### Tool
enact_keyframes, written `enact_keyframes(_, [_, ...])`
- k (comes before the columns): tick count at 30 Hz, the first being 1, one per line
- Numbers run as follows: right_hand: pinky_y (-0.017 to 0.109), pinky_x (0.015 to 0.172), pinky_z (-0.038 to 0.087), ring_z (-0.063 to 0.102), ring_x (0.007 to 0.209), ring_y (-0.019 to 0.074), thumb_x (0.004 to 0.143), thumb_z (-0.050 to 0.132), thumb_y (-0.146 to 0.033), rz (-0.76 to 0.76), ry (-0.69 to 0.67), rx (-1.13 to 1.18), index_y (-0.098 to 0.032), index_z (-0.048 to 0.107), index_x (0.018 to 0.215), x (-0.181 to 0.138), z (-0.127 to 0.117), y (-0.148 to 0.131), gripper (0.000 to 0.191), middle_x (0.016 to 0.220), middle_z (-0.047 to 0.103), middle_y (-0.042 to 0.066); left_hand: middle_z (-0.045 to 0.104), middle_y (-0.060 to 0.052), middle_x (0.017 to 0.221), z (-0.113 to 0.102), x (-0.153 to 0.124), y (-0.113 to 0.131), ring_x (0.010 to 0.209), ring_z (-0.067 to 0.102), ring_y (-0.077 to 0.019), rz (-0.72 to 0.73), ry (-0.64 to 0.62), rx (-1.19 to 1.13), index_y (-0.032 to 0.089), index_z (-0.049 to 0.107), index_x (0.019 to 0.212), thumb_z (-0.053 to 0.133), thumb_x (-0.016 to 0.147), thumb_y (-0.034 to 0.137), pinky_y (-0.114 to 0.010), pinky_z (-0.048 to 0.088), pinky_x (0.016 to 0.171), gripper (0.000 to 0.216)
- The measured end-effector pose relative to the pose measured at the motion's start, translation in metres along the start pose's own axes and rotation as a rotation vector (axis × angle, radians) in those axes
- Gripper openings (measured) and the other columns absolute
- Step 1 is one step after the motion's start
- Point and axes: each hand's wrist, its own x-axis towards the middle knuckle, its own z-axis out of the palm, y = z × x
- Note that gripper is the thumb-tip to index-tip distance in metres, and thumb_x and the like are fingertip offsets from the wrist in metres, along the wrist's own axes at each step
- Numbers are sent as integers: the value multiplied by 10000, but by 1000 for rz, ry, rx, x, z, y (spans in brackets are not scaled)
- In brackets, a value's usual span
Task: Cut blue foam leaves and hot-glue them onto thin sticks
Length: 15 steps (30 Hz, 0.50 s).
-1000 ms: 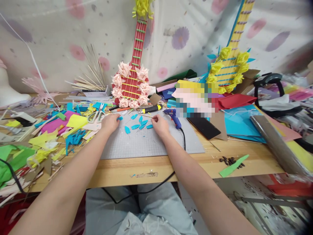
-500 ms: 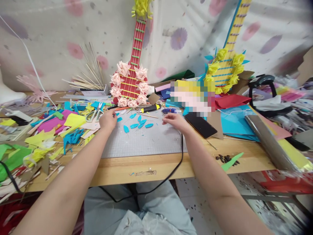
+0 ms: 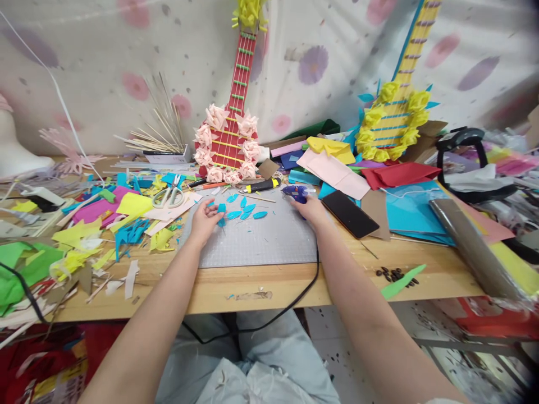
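Observation:
My left hand [image 3: 204,221] pinches a small blue paper piece [image 3: 221,208] over the left side of the grey cutting mat [image 3: 256,247]. Several blue paper leaves [image 3: 247,209] lie on the mat just right of it. At the mat's right side, my right hand [image 3: 310,211] is closed around a blue hot glue gun [image 3: 297,193], its nozzle pointing left. A black cord [image 3: 309,283] runs down from there over the table's front edge. My right fingers are partly hidden behind the hand.
Behind the mat lies a yellow-black utility knife [image 3: 263,186]; scissors [image 3: 168,196] rest on scraps at left. A red paper guitar [image 3: 229,140] and a yellow one [image 3: 391,120] lean at the back. A phone [image 3: 350,214] lies right of the mat, near dark beads [image 3: 393,275].
My left hand has come right and toward me, now with a blue paper piece in its fingers. My right hand has closed on the glue gun. The view has shifted slightly.

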Motion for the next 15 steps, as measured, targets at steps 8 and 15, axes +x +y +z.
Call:
enact_keyframes(8, [266, 556, 415, 555, 601, 143, 630, 586, -481, -20, 58, 682, -135, 611, 867, -33, 19, -33, 419, 734, 621, 50, 520, 31, 732, 3, -12, 1, 608, 582, -102, 190, 78, 282, 192, 505, 974, 606, 624, 213, -262, 488, 620, 365])
enact_keyframes(15, [224, 483, 376, 503, 551, 98, 552, 670, -439, 11, -166, 975, -155, 596, 781, -43, 32, -40, 373, 695, 613, 27, 452, 36, 763, 6, -21, 3, 657, 597, -82, 405, 120, 424, 213, 396, 939, 498, 688, 160, -180, 422, 561, 276])
